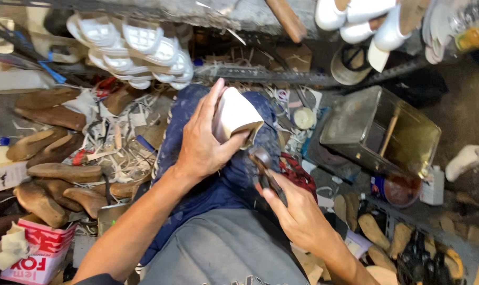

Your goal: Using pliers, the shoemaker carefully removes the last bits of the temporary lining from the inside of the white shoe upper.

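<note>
My left hand (202,140) grips a white shoe upper stretched on a last (236,113), propped on my blue-trousered knee (223,179). The thumb presses its near edge. My right hand (297,211) holds dark metal pincers (263,166), whose jaws sit at the shoe's lower edge, right beside the left thumb. Both forearms reach in from the bottom of the head view.
Wooden shoe lasts (49,174) lie in a heap at the left among paper scraps. White soles (139,53) hang in a stack above. A metal tin with a stick (381,132) stands at the right, a small glue jar (400,190) below it. More lasts (374,232) lie bottom right.
</note>
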